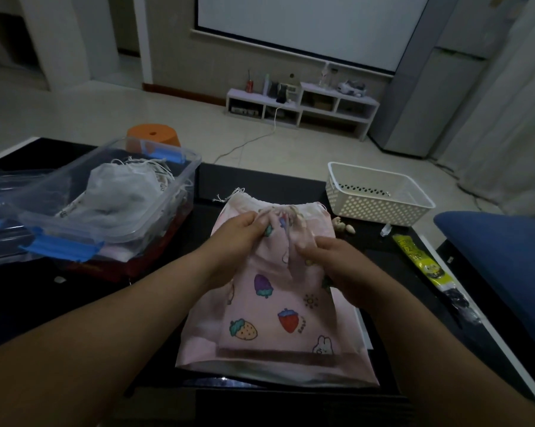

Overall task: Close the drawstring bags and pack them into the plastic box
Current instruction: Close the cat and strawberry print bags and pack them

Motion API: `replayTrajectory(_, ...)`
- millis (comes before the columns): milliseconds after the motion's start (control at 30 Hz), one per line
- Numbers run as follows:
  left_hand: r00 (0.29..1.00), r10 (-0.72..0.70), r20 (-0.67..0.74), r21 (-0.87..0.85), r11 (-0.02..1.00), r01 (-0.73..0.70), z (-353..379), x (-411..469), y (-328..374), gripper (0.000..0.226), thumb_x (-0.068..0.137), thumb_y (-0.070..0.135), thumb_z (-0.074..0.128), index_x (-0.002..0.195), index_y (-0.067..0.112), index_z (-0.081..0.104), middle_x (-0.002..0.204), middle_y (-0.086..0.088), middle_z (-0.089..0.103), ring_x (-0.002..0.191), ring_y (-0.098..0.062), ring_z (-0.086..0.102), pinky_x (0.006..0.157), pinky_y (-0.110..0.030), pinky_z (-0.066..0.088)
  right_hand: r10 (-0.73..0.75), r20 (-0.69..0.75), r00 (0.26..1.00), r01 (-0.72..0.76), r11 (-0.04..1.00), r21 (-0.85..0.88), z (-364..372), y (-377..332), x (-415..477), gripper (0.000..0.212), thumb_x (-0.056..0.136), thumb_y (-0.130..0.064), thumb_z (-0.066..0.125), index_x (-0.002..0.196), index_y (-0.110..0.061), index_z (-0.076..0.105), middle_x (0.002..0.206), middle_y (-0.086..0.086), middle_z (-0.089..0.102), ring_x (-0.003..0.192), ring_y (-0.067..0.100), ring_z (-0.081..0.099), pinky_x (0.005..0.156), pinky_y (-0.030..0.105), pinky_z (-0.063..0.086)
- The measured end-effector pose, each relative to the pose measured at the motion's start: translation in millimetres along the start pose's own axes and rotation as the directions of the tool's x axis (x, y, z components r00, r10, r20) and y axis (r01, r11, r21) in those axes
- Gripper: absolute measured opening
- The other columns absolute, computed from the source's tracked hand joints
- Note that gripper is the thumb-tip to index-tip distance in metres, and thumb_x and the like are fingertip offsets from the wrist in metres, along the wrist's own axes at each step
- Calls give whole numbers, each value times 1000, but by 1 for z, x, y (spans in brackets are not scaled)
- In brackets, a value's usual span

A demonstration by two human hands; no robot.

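pink drawstring bag (278, 306) | long axis toward viewer | mouth far end

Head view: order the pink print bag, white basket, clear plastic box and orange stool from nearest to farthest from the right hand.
1. Pink print bag: gripped by the right hand, centre.
2. White basket: just ahead, to the right.
3. Clear plastic box: far over on the left.
4. Orange stool: behind the box, farthest back.

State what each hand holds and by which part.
Left hand and right hand both pinch the pink fruit-print drawstring bag at its gathered upper part.
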State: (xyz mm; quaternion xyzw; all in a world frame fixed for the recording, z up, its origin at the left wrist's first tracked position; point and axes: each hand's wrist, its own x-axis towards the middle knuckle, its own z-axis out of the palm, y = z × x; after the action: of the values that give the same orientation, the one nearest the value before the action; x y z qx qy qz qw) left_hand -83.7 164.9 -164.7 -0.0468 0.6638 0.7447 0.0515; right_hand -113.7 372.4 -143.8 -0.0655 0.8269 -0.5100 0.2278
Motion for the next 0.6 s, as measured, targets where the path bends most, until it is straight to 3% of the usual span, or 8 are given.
replayTrajectory(67,998,-49,-28,-97,994,46,-2,-2,6,37,109,39,48,123,14,70,111,-14,77,106,-32,74,94,-46,59,-27,-18,999,29,997,71,0,-3,-1,24,104,-31,59,113,-16,76,103,3,81,102,26,76,86,41,59)
replayTrajectory(133,994,-94,51,-152,983,101,-6,-7,10,43,106,49,52,128,17,70,117,-13,77,111,-32,73,100,-49,56,-66,-74,995,80,975,208,1,-10,-2,23,106,-26,56,115,-15,74,104,7,81,99,28,77,86,45,60)
replayTrajectory(200,984,-110,141,-91,988,123,-8,-17,11,46,102,56,53,130,22,69,118,-10,77,112,-29,73,100,-47,56,-95,-148,984,138,940,313,3,-19,-1,23,108,-24,54,118,-16,73,105,10,80,98,29,78,85,45,61)
replayTrajectory(267,984,-89,156,3,996,90,-9,-28,12,38,106,43,52,125,17,71,113,-11,78,107,-29,75,99,-48,57,-97,-226,969,170,928,332,5,-23,1,24,108,-24,54,118,-15,74,106,11,80,100,30,77,88,47,61)
replayTrajectory(333,997,-13,76,101,995,5,-14,-34,14,31,108,35,52,112,13,74,104,-10,80,98,-30,76,94,-50,60,-88,-257,962,173,927,332,8,-28,0,25,108,-26,54,118,-15,75,107,10,80,105,33,75,92,50,60)
replayTrajectory(467,966,244,-85,333,921,-203,-31,-51,41,33,106,45,53,103,19,72,93,-2,79,88,-21,77,83,-48,63,-128,-248,960,199,936,290,24,-41,-8,27,108,-34,53,119,-20,73,111,12,77,106,36,74,98,63,56)
replayTrajectory(533,914,378,-148,435,855,-283,-44,-62,60,26,107,40,51,102,23,71,89,5,77,82,-8,74,76,-35,63,-175,-229,958,239,925,294,36,-55,-10,24,108,-31,53,123,-23,70,112,11,77,104,35,75,96,64,57)
replayTrajectory(600,864,466,-192,513,798,-317,-63,-69,78,23,109,37,49,113,28,69,93,7,75,82,-2,71,72,-24,60,-225,-213,951,284,908,309,51,-77,-8,21,108,-25,54,123,-27,68,112,7,78,102,31,77,92,59,60)
